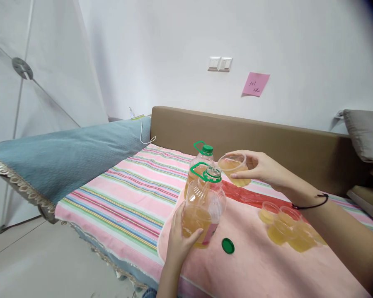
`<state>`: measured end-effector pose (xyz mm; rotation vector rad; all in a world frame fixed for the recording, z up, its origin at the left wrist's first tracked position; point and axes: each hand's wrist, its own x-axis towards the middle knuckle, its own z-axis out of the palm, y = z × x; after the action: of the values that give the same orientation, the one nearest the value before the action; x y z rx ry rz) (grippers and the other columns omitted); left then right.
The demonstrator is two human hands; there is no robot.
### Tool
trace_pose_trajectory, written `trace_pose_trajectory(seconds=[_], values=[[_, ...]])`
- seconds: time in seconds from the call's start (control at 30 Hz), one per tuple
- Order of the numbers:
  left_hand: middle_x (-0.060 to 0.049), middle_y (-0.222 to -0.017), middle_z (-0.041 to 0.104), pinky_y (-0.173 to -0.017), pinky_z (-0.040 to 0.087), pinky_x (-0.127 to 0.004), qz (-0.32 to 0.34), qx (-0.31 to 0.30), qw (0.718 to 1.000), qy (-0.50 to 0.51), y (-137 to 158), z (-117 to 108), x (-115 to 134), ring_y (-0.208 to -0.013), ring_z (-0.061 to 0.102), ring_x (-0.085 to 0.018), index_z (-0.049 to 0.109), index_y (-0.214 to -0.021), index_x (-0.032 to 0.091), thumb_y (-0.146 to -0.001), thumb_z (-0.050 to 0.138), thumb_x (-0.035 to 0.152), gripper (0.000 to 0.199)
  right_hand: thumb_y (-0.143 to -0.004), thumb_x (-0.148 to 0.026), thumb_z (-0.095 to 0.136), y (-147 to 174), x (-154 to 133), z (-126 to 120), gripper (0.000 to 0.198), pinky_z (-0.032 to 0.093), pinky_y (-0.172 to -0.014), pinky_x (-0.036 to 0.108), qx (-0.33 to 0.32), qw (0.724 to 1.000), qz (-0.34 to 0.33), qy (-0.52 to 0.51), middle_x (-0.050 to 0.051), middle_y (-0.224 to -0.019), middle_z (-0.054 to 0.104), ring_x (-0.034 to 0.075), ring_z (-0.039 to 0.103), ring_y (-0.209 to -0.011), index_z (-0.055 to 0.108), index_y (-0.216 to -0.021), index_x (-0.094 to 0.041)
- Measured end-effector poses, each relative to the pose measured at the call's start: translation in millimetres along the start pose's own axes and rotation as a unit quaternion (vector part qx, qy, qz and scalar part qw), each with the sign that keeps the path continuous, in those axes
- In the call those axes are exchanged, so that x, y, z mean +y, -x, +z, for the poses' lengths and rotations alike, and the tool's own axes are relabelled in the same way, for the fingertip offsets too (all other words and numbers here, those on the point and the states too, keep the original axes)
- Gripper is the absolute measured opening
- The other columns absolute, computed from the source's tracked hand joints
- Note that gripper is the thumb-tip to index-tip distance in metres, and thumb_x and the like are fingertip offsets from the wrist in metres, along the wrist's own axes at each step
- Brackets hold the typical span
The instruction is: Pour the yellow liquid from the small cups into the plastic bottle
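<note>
My left hand (182, 236) wraps round the lower side of a clear plastic jug (199, 215), partly filled with yellow liquid. The jug's mouth is uncapped, with a green ring handle (199, 170) at its neck. In my right hand (259, 165) is a clear plastic cup (236, 171) of the same coloured liquid, raised beside the jug's mouth and slightly tilted. A green cap (228, 246) lies to the right of the jug. Just behind stands a second jug (191, 176) with its green cap (207, 149) on; the front jug hides much of it.
Several filled plastic cups (286, 225) stand close together at the right, below my right forearm. A pink mat (245, 265) and a red plastic sheet (251, 192) lie over the striped cover (124, 198). Behind runs a brown backrest (236, 126); a blue-covered armrest (81, 149) is at left.
</note>
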<state>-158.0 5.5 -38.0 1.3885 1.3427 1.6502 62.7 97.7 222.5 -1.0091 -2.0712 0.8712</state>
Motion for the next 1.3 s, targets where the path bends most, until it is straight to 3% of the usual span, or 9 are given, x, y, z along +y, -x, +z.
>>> trace_pose_trajectory(seconds=[0.43,0.77,1.3], values=[[-0.01,-0.149,0.045,-0.119,0.034,-0.052,-0.005,0.006,1.0,-0.008,-1.1,-0.6,11.2,-0.14,0.042,-0.032,0.042,-0.144,0.028,-0.073,0.077,0.049,0.082,-0.061,-0.042,0.089,-5.5,-0.8,-5.2,0.053,0.056,-0.084,0.045,-0.008,1.0,0.011,0.028,0.003,-0.108,0.076,0.032,0.07,-0.1,0.074,-0.111,-0.033],[-0.009,-0.151,0.043,-0.119,0.033,-0.052,0.002,-0.001,1.0,-0.021,-1.4,-0.5,5.7,-0.14,0.041,-0.031,0.038,-0.146,0.03,-0.075,0.076,0.051,0.083,-0.062,-0.046,0.087,-8.3,-12.1,-11.3,0.058,0.056,-0.087,0.045,-0.047,0.996,0.019,0.077,0.004,-0.114,0.074,0.031,0.068,-0.104,0.071,-0.116,-0.031],[-0.006,-0.15,0.044,-0.119,0.034,-0.051,0.011,-0.001,1.0,-0.024,-0.9,-0.9,6.6,-0.139,0.042,-0.029,0.036,-0.146,0.033,-0.076,0.075,0.051,0.081,-0.066,-0.051,0.082,-9.4,-33.8,-11.4,0.053,0.052,-0.076,0.036,-0.059,0.983,0.004,0.175,0.002,-0.099,0.074,0.024,0.067,-0.088,0.071,-0.114,-0.031]])
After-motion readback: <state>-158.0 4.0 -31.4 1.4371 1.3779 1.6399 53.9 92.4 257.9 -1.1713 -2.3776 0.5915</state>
